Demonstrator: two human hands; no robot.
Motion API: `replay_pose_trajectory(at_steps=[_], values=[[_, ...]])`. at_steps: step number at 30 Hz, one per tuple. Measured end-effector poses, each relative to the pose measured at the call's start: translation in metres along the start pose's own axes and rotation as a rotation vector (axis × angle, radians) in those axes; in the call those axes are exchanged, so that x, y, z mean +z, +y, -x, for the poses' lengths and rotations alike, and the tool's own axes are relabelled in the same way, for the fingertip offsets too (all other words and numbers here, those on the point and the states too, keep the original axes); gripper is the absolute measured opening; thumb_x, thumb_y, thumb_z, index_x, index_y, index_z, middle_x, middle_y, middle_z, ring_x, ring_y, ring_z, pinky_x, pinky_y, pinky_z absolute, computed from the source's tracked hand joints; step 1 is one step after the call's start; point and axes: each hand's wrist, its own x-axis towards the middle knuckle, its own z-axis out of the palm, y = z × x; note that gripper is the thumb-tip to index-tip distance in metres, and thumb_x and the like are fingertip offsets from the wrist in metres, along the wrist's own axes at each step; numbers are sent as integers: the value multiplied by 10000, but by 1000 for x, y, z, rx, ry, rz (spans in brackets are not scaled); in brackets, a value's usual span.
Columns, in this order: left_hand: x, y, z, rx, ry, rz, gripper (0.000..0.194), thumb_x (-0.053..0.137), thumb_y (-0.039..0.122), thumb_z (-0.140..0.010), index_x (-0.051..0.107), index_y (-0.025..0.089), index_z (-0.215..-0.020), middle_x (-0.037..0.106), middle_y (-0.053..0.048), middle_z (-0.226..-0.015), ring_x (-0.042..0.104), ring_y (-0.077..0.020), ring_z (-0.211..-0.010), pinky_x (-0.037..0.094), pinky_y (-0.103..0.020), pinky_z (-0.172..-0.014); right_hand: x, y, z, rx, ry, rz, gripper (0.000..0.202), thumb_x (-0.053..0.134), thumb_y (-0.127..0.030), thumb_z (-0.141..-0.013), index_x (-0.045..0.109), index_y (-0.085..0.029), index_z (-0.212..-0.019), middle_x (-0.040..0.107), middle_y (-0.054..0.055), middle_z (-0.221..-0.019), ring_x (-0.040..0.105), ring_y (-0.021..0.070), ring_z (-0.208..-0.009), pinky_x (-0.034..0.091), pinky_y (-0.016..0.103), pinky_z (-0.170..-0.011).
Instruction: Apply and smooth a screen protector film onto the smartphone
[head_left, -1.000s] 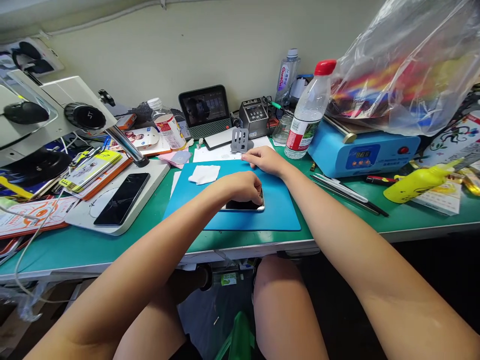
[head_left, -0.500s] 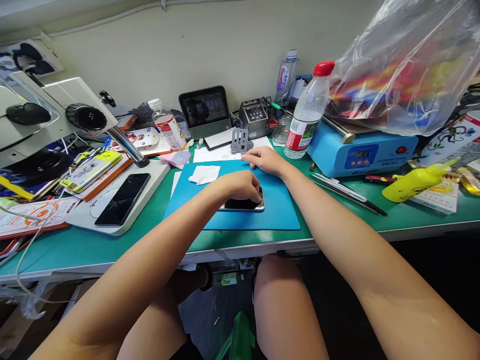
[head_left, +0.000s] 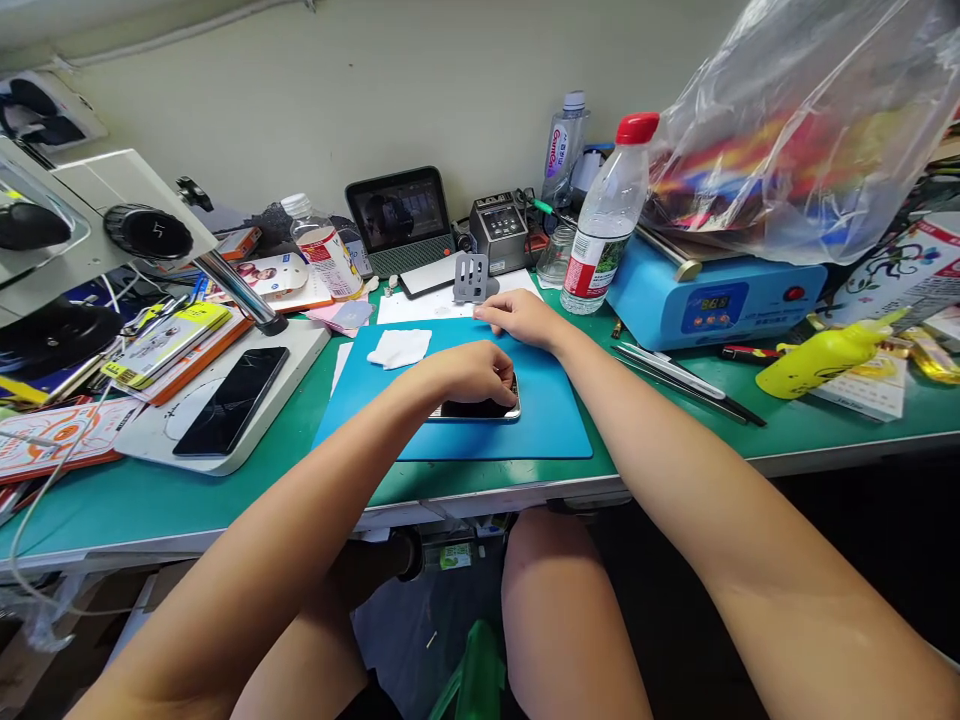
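Note:
On the blue mat (head_left: pixel 555 430) lies a phone (head_left: pixel 476 409) with a dark face and a pale metal rim, partly covered by my left hand. My left hand (head_left: pixel 484 372) is closed over the phone's right end, its fingers curled down and the fingertips touching there. Whatever they may pinch is hidden. My right hand (head_left: pixel 523 317) rests near the far edge of the mat, palm down, fingers loosely bent and apart, with nothing visible in it. A folded white wipe (head_left: pixel 400 348) lies on the mat to the left, beyond my left wrist.
At left, a second phone (head_left: pixel 232 400) lies on a microscope base (head_left: pixel 142 440). A red-capped bottle (head_left: pixel 604 220), tweezers (head_left: pixel 686 385), a blue heating unit (head_left: pixel 712 295) and a yellow squeeze bottle (head_left: pixel 821 362) stand or lie at right. Behind the mat are a grey phone stand (head_left: pixel 471 278) and a small screen (head_left: pixel 397 215).
The whole view has shifted slightly, so things sit a little further left. Both hands keep nearly the same pose, the left still at the phone's right end.

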Motion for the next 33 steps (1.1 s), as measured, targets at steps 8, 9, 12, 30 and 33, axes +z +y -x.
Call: replay_pose_trajectory(at_steps=[8,9,12,30,33], values=[[4,2,1,-29,24,-23,208,699,294,-762,549,204,-649,514,36,-624,468,-148,-625,286,-302,-571,0,1,1,-9,-6,-3,369,605,-505,-879,698,-166,-766,603,-2,-620,504,141,-622,357,279,-626],[4,3,1,-33,25,-22,205,703,298,-760,557,205,-652,520,34,-626,474,-150,-628,291,-302,-571,0,1,1,-8,-3,-3,372,603,-509,-878,703,-165,-777,605,-1,-623,506,142,-623,359,279,-626],[4,2,0,-42,26,-22,194,708,293,-760,570,204,-655,540,28,-633,487,-154,-633,299,-303,-577,-1,1,1,-1,1,-3,385,606,-527,-871,713,-162,-811,608,1,-631,516,147,-633,366,278,-628],[-2,10,0,-34,-45,-112,115,729,310,-751,671,212,-733,608,13,-684,521,-164,-653,334,-308,-591,-1,1,0,15,2,7,389,622,-539,-871,726,-168,-814,613,1,-628,506,143,-629,362,278,-629],[2,8,1,-33,-38,-94,139,728,314,-775,651,210,-724,606,17,-703,512,-157,-653,317,-310,-580,-1,1,0,17,2,6,384,618,-529,-880,726,-166,-821,619,5,-637,504,142,-629,356,281,-630]])
